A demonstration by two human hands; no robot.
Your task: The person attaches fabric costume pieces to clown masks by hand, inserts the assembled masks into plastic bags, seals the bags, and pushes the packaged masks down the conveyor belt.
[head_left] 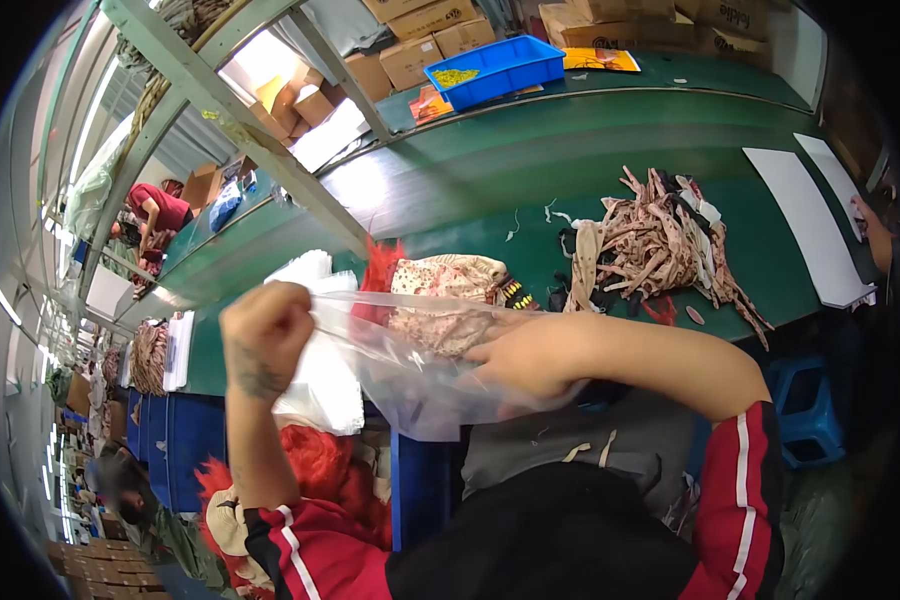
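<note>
My left hand [270, 325] is closed on the edge of a clear plastic bag [420, 390], held above the near edge of the green table. My right hand [530, 355] reaches into or behind the bag; its fingers are partly hidden by the film. Behind the bag lies a mask-like piece [450, 275] with spotted cloth, red hair and a row of yellowish teeth. A stack of white plastic bags [320, 385] rests beneath my left forearm and hand. To the right is a heap of wrinkled, brownish-pink strips [660, 235].
A blue tray [500, 72] with yellow pieces stands across the conveyor. White boards [805, 225] lie at the right, near another person's hand [875, 235]. Red-haired pieces [320, 465] hang below the table edge. A blue stool [808, 410] is at right; a person [155, 215] bends at far left.
</note>
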